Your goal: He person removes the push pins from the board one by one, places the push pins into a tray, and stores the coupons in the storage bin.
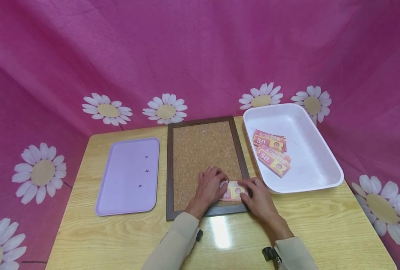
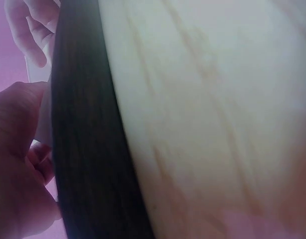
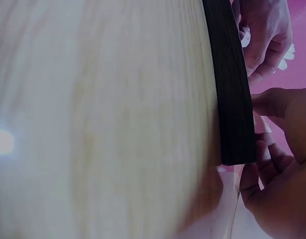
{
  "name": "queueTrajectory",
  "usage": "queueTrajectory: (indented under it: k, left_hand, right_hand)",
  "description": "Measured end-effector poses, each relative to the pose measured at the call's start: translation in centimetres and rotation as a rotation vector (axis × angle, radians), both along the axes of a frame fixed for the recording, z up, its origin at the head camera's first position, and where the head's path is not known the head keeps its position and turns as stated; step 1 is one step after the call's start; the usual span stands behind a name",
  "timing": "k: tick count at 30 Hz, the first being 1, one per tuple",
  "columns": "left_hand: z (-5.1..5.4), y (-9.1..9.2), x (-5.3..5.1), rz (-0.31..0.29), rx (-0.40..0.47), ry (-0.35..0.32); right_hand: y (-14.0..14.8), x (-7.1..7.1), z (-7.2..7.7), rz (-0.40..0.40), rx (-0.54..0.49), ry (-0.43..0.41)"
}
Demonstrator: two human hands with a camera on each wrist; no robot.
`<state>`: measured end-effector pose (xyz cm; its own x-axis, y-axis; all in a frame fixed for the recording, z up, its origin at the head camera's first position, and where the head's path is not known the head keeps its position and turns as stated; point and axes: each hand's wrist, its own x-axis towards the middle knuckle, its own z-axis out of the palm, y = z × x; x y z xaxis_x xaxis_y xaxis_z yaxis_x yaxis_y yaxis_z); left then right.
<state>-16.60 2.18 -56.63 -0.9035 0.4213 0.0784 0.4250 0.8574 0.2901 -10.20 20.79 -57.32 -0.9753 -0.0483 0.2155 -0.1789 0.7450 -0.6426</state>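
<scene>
A red and yellow paper coupon [image 1: 233, 192] lies at the lower right of a cork board [image 1: 203, 157] with a dark wooden frame. My left hand [image 1: 211, 185] is over the coupon's left end, its bent fingertips pinching a small shiny piece that looks like a push pin [image 1: 224, 182]. At the coupon's right end, my right hand [image 1: 259, 197] holds the edge between thumb and fingers, beside the frame. Both wrist views are largely filled by the dark frame [image 2: 88, 119] and the pale table; the coupon is mostly hidden there.
To the right stands a white plastic tub [image 1: 308, 150] with several more coupons [image 1: 271, 159] in it. On the left lies a lilac tray [image 1: 125, 180] carrying several small pins [image 1: 146, 171]. A pink flowered curtain [image 1: 200, 56] hangs behind the wooden table [image 1: 132, 236].
</scene>
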Motion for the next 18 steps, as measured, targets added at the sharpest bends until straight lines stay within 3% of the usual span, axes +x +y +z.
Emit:
queueTrajectory:
  k: [9,18]
  left_hand:
    - [-0.02,-0.11,0.0,0.0,0.036,-0.004]
    - [0.16,-0.07,-0.11,-0.012,0.003,-0.01]
  right_hand:
    - [0.13,0.15,0.04,0.003,-0.008,-0.027]
    - [0.19,0.08,-0.13,0.013,-0.005,0.003]
